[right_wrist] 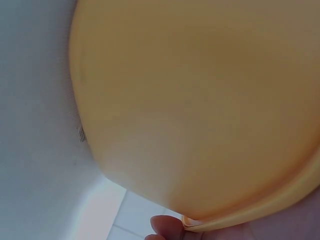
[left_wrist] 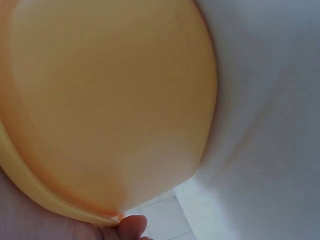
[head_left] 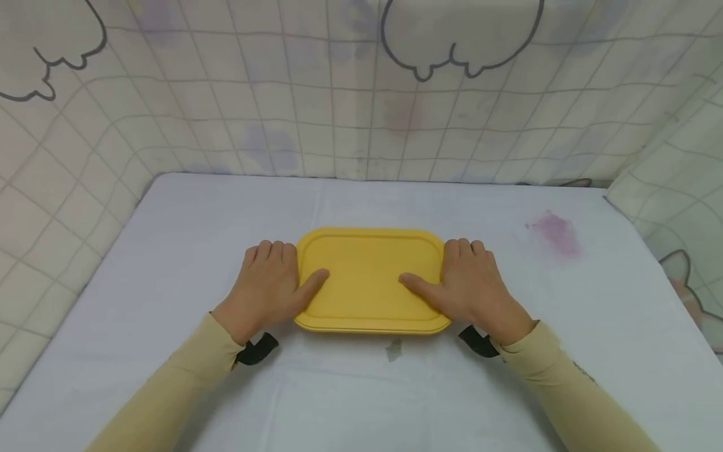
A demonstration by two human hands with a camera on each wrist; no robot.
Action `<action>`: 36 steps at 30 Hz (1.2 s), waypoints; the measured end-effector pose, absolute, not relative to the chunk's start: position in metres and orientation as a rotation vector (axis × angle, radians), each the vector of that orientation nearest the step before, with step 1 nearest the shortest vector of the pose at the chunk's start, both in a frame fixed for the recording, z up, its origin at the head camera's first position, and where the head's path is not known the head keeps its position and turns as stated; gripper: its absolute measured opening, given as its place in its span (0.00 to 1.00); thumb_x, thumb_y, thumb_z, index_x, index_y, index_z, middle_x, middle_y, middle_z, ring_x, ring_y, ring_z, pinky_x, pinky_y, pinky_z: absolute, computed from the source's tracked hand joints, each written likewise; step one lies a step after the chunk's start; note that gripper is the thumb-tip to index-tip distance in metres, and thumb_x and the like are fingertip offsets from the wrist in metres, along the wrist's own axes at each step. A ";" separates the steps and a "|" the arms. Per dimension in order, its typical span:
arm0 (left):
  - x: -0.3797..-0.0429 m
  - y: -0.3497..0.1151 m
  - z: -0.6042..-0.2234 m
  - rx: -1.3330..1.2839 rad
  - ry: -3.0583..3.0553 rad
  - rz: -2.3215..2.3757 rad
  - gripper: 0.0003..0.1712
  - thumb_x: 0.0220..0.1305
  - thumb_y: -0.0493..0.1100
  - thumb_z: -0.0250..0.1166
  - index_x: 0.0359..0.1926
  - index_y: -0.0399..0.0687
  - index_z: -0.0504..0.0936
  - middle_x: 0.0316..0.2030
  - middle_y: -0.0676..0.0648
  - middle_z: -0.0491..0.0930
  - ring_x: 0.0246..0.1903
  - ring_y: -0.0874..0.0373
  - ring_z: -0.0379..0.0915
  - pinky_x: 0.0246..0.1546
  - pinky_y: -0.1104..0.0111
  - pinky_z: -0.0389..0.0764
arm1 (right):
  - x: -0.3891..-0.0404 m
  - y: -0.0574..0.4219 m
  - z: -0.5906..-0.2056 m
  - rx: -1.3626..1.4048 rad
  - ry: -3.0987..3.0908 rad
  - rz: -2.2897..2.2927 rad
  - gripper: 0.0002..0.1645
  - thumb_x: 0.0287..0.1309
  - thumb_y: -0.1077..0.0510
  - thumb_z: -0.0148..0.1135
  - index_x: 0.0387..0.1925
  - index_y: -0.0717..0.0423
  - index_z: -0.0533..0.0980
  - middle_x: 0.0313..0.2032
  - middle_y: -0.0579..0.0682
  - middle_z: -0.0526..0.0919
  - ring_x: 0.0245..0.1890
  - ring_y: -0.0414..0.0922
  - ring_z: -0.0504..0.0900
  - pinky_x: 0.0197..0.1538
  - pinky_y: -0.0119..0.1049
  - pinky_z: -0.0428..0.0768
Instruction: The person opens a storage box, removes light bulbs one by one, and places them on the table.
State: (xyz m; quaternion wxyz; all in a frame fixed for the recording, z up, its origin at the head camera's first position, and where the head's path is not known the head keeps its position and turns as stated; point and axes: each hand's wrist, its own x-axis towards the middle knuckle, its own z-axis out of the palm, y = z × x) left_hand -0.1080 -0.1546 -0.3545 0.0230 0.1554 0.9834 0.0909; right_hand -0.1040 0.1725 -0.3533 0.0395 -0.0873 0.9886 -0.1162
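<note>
A yellow rectangular storage box [head_left: 369, 282] with rounded corners and a flat yellow lid sits crosswise in the middle of the table. My left hand [head_left: 268, 285] grips its left end, thumb lying over the lid, while my right hand [head_left: 474, 285] holds the right end the same way. Smooth yellow box sides [left_wrist: 115, 100] fill much of the left wrist view, where fingertips [left_wrist: 132, 226] show at the rim. Likewise, the right wrist view has the box wall [right_wrist: 190, 100] reaching down to the white surface, with fingertips [right_wrist: 167, 226] by the rim's far corner. Inside the box is hidden.
White cloth covers the table [head_left: 373, 402], with a pink stain [head_left: 556, 233] at the back right and a small grey mark [head_left: 394, 349] before the box. Grid-patterned fabric [head_left: 350, 107] with cartoon outlines hangs behind and along both sides. Each wrist carries a black piece [head_left: 257, 349].
</note>
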 end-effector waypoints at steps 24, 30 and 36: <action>-0.103 -0.153 -0.350 0.489 3.054 0.278 0.37 0.72 0.70 0.49 0.37 0.37 0.72 0.32 0.42 0.72 0.40 0.43 0.67 0.49 0.52 0.66 | -0.100 0.176 -0.347 -0.244 2.964 -0.428 0.46 0.64 0.22 0.50 0.41 0.66 0.68 0.34 0.57 0.72 0.40 0.57 0.70 0.49 0.53 0.67; -0.100 -0.154 -0.350 0.483 3.075 0.273 0.36 0.72 0.70 0.50 0.35 0.38 0.72 0.30 0.43 0.71 0.38 0.44 0.68 0.45 0.54 0.66 | -0.101 0.176 -0.345 -0.257 2.960 -0.406 0.46 0.63 0.22 0.51 0.40 0.64 0.69 0.33 0.56 0.72 0.38 0.55 0.70 0.47 0.51 0.67; -0.100 -0.155 -0.349 0.460 3.075 0.278 0.36 0.71 0.70 0.51 0.34 0.39 0.71 0.29 0.44 0.71 0.38 0.44 0.68 0.47 0.53 0.65 | -0.104 0.177 -0.345 -0.257 2.932 -0.449 0.46 0.62 0.22 0.52 0.41 0.64 0.69 0.33 0.56 0.73 0.38 0.55 0.70 0.48 0.51 0.68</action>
